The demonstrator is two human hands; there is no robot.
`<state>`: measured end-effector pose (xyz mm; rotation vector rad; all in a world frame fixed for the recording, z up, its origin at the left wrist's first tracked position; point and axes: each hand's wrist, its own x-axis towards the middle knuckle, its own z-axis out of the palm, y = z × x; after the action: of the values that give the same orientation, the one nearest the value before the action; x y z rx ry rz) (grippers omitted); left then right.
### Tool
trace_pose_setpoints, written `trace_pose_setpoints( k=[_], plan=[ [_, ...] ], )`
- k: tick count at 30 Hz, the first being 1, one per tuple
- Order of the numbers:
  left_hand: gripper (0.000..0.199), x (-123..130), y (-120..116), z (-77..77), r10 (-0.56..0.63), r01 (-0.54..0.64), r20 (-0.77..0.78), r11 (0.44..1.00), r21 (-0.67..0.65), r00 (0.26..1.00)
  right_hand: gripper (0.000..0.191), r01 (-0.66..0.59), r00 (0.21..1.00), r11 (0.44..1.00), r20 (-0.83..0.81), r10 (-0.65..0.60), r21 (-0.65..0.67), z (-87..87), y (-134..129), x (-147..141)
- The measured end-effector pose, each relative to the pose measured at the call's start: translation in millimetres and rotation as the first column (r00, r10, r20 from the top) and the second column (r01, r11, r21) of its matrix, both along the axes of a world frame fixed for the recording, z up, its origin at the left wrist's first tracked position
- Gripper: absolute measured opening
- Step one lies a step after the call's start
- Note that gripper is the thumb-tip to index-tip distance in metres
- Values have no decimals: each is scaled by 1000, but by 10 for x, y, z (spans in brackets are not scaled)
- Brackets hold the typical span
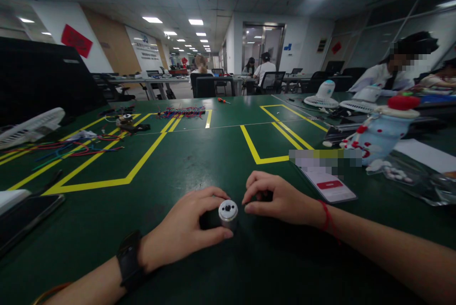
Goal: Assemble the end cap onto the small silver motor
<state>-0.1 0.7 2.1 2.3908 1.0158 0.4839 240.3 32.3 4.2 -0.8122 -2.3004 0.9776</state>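
Observation:
A small silver cylinder, which looks like a small electric motor point(228, 216), stands upright on the green table, its round end with dark holes facing up. My left hand point(190, 222) is wrapped around its left side, thumb in front and fingers behind. Just to the right of the motor is my right hand point(276, 198), apart from it, with fingers curled and thumb and fingertips drawn together. Whatever those fingertips may hold is too small to make out.
Yellow tape point(146, 155) marks the green table. Tangled wires point(183, 111) lie further back, and a screwdriver point(223, 100) beyond them. At right are a card point(327, 184), a blue cup point(383, 131) and white fans point(322, 96); a phone point(32, 217) lies left. Someone sits at far right.

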Motion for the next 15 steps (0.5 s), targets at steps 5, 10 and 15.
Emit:
trace_pose_setpoints(
  k=[5, 10, 15],
  plan=[
    [21, -1, -1, -24, 12, -13, 13, 999, 31, 1000, 17, 95, 986, 995, -138, -90, 28, 105, -104, -213],
    [23, 5, 5, -35, 10, -10, 10, 999, 37, 1000, 13, 94, 992, 994, -93, -89, 49, 142, -186, -319],
    [23, 8, 10, -4, 15, -15, 10, 1000, 22, 1000, 21, 206, 942, 957, -225, -250, -203, 96, -58, -190]
  ],
)
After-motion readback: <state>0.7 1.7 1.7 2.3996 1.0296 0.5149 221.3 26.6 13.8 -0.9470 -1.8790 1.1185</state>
